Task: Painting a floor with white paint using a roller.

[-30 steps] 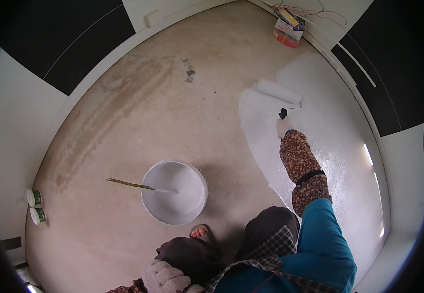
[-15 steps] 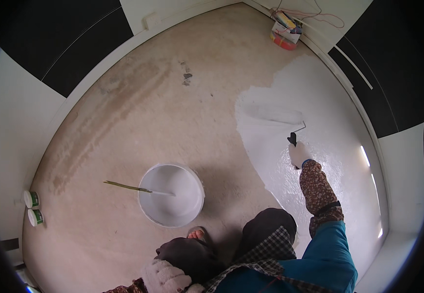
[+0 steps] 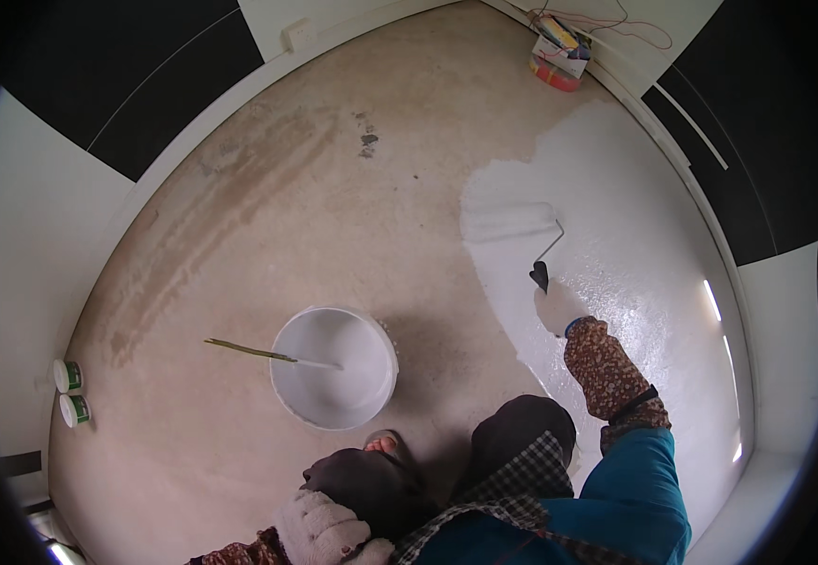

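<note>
In my right hand (image 3: 557, 307), gloved in pale fabric, is the black handle of a paint roller (image 3: 510, 222). The roller's white sleeve lies on wet white paint (image 3: 607, 179) near the coating's left edge, and its bent wire frame runs back to my grip. My left hand (image 3: 322, 527), also in a pale glove, rests on my left knee with its fingers laid over it, holding nothing. Ahead of that knee stands a white bucket (image 3: 288, 400) with white paint inside. A greenish stick (image 3: 249, 349) leans over its rim, the lower end coated white.
Bare beige floor (image 3: 333, 235) borders the painted area. Two small white-and-green tubs (image 3: 72, 394) stand by the left wall. In the far corner, a box (image 3: 561, 55) sits on a red container, with red cord nearby. A white socket (image 3: 299, 36) is on the far wall.
My right hand has shifted left with the roller, whose sleeve has moved left toward the coating's edge. My left hand stays on the knee.
</note>
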Demonstrator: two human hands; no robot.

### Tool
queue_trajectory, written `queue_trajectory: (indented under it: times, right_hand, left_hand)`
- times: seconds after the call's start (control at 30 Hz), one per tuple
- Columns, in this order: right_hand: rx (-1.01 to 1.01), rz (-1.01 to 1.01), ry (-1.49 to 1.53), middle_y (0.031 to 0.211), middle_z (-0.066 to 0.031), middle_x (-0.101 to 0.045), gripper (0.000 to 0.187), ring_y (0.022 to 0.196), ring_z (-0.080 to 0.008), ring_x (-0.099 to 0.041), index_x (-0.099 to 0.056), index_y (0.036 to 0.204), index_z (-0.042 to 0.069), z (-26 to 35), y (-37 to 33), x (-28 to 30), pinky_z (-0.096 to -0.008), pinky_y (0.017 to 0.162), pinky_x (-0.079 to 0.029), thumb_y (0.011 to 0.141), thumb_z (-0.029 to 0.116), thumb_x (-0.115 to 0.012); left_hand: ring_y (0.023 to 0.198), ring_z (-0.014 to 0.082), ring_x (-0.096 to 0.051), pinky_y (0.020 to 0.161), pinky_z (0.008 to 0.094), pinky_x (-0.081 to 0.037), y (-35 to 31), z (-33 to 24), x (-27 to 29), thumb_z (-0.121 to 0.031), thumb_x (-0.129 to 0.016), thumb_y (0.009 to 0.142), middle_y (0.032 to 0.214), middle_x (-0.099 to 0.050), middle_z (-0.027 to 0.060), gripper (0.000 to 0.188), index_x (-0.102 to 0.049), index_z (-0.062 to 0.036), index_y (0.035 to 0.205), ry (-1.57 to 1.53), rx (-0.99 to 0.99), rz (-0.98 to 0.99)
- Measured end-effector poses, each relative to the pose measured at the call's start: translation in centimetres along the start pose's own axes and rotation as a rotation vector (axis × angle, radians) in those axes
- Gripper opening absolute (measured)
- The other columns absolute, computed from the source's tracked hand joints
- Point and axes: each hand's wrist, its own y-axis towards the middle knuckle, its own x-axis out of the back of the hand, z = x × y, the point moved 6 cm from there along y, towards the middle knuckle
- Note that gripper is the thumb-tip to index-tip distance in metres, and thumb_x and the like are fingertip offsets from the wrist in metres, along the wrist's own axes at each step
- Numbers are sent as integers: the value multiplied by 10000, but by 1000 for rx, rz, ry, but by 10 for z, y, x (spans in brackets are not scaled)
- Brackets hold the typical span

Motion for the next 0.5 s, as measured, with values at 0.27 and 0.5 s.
queue_trajectory:
  times: [0.27, 0.5]
  right_hand:
    - [-4, -103, 88, 820, -278, -655, 436, 707, -404, -679, -557, 1030, -88, -36, -3, 17, -482, 617, -538, 932, 327, -464]
    - [-113, -245, 266, 1076, -301, -641, 408, 1046, -436, -619, -627, 1097, -56, 26, 80, 31, -504, 898, -502, 911, 273, -473]
  left_hand:
    - [556, 252, -496, 512, 368, -403, 0, 0, -1, -158, -729, 670, 690, -500, 80, 242, -547, -52, 790, 12, 1, 35]
    - [593, 261, -508, 530, 381, -414, -4, -14, -5, -167, -702, 709, 722, -514, 92, 221, -546, -48, 811, 96, -53, 113]
